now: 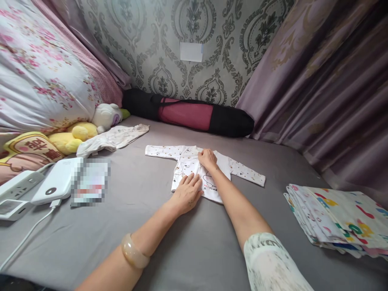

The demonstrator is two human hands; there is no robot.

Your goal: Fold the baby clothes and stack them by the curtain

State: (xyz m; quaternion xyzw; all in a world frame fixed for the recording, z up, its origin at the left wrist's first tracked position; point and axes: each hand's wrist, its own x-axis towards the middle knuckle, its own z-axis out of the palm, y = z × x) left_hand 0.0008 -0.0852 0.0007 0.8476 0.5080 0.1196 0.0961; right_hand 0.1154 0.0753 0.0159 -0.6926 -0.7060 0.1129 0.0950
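Observation:
A small white baby shirt (224,165) with tiny prints and long sleeves lies spread on the grey bed sheet (151,226). My left hand (187,192) rests flat on the shirt's lower left part, fingers stretched out. My right hand (207,158) sits at the shirt's neckline with fingers curled, pinching the fabric there. A pale bangle (133,252) is on my left wrist.
Another light garment (113,138) lies to the far left near plush toys (75,135). A power strip (18,186), a white device (57,182) and a cable sit at left. Folded colourful cloths (339,218) are stacked at right. A black and red roll bag (194,114) lies against the wall.

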